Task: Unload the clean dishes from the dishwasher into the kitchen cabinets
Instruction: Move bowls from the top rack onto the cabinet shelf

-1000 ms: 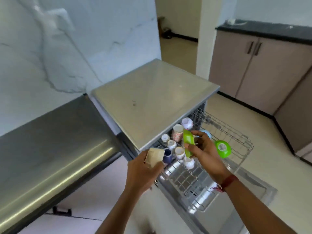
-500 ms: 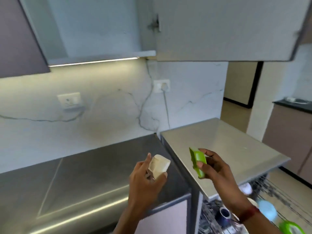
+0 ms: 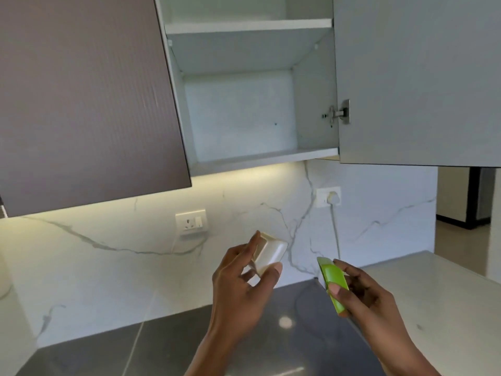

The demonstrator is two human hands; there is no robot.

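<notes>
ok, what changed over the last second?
The left hand and right hand lifted away from the dishwasher rack and are now above the grey counter, below the open wall cabinet, which has come into view. Unchanged: the left hand grips the cream square dish, the right hand grips the green dish; nothing was let go.

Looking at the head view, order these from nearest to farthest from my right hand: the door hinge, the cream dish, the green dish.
1. Green dish, held in the right hand.
2. Cream dish, to its left, in the left hand.
3. Hinge, up on the open cabinet door.
</notes>
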